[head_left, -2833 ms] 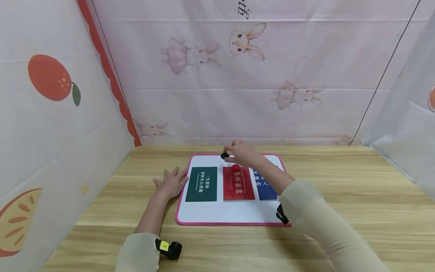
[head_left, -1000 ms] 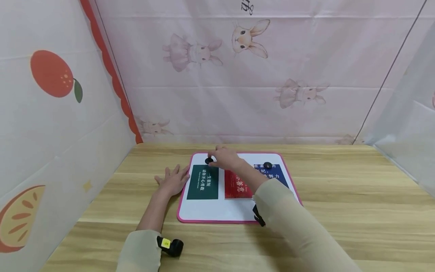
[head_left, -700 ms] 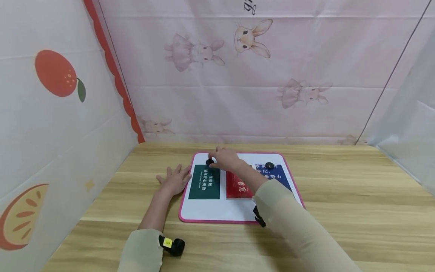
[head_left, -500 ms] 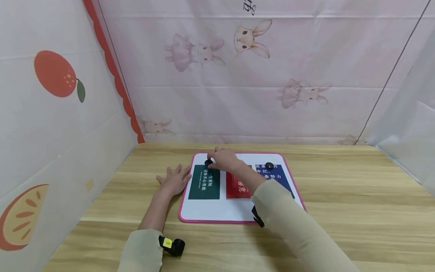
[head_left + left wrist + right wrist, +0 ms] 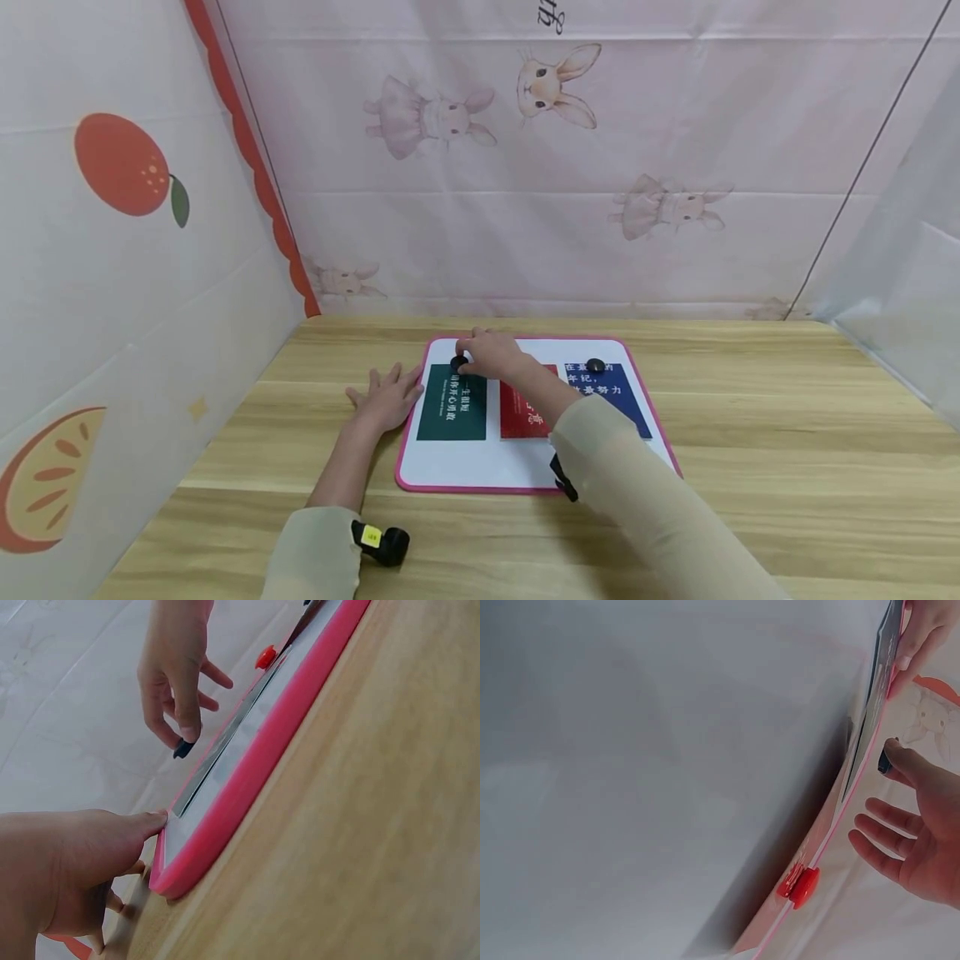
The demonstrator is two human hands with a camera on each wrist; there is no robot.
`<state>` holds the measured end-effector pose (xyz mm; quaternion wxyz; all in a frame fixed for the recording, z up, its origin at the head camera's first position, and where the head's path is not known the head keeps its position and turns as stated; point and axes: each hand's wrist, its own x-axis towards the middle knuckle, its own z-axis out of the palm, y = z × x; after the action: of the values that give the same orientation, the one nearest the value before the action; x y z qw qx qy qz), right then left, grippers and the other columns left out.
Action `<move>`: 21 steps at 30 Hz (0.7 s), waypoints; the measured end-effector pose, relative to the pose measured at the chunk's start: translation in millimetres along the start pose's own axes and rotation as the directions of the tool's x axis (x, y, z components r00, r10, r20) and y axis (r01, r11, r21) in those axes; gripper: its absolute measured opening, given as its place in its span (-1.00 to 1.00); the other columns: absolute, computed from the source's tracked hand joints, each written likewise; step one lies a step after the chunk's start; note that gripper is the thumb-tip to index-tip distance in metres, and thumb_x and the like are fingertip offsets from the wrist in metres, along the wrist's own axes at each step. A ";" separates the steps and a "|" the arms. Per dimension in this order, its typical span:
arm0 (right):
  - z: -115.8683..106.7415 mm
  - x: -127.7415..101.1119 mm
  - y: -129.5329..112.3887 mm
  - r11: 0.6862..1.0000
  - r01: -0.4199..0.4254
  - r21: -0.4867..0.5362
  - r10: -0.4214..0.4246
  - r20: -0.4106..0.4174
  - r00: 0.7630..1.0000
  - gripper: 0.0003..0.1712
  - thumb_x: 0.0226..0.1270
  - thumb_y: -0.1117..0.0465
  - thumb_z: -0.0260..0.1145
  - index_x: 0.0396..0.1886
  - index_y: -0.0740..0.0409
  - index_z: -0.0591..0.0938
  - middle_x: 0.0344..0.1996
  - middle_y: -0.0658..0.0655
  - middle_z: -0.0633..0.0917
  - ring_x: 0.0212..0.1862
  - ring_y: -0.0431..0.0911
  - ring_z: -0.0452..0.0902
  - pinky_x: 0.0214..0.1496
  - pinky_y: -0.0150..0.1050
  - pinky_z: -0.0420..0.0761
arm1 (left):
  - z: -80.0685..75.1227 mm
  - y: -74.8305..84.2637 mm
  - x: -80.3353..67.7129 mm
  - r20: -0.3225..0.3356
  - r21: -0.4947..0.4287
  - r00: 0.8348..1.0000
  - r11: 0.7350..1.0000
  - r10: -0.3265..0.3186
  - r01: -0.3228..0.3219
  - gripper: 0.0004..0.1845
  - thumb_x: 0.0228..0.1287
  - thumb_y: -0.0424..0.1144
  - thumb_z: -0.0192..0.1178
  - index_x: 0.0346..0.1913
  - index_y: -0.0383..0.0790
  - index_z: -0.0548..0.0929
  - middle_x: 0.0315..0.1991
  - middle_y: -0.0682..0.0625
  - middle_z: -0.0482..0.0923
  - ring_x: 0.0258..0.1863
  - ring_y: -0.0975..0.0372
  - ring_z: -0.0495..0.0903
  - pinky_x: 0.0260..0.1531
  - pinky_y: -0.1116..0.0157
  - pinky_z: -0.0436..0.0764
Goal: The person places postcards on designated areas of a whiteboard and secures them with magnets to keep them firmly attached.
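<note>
My right hand (image 5: 493,354) pinches a round black magnet (image 5: 459,364) between thumb and finger, over the top edge of the green card (image 5: 450,417). In the left wrist view a small gap shows between that magnet (image 5: 183,748) and the pink-rimmed whiteboard (image 5: 225,825). My left hand (image 5: 384,406) rests with fingers spread at the board's left edge, its thumb (image 5: 154,823) touching the rim. A red magnet (image 5: 805,888) sits on the red card (image 5: 519,414); my right hand hides it in the head view. Another black magnet (image 5: 596,366) is on the blue card (image 5: 626,398).
The whiteboard lies flat on a wooden table (image 5: 787,467). Printed cloth hangs behind (image 5: 480,250) and at both sides. My right forearm covers part of the board's lower right and of the red and blue cards.
My right hand has moved left with the black magnet, from above the red card to the green card's top, then slightly nearer. My left hand has stayed at the board's edge.
</note>
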<state>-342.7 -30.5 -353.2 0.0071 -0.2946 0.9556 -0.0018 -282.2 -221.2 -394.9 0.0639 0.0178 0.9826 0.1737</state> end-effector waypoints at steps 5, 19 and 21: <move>1.8 2.5 0.5 1.000 -0.002 -0.003 0.002 0.009 1.000 -0.58 0.20 -0.06 0.27 0.08 -0.15 0.55 -0.11 0.04 0.53 -0.13 -0.13 0.42 -0.14 -0.28 0.49 | -0.1 0.1 -0.7 0.002 0.000 1.000 1.000 0.002 -0.002 -0.43 0.42 0.06 -0.20 0.43 0.04 0.09 0.40 -0.28 -0.11 0.30 -0.30 -0.35 0.00 -0.38 -0.44; 2.2 0.5 -3.7 1.000 0.019 0.007 -0.019 0.032 0.999 -0.55 0.17 -0.04 0.30 0.08 -0.12 0.56 -0.10 0.03 0.55 -0.11 -0.16 0.40 -0.12 -0.31 0.49 | -1.6 2.2 -2.5 0.001 -0.005 1.000 1.000 -0.002 0.002 -0.44 0.42 0.04 -0.19 0.42 0.03 0.10 0.40 -0.28 -0.10 0.31 -0.30 -0.35 0.01 -0.37 -0.44; 2.1 0.5 -4.4 1.000 0.020 0.014 -0.020 0.041 0.999 -0.54 0.16 -0.03 0.31 0.08 -0.10 0.55 -0.09 0.03 0.55 -0.10 -0.16 0.40 -0.12 -0.31 0.50 | -1.8 2.3 -2.8 0.000 -0.006 1.000 1.000 -0.004 0.004 -0.44 0.42 0.04 -0.19 0.43 0.03 0.09 0.40 -0.28 -0.11 0.31 -0.30 -0.36 0.01 -0.37 -0.44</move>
<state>-340.7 -34.5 -355.3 0.0290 -0.3041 0.9522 -0.0021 -279.6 -219.8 -392.0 0.0645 0.0157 0.9820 0.1768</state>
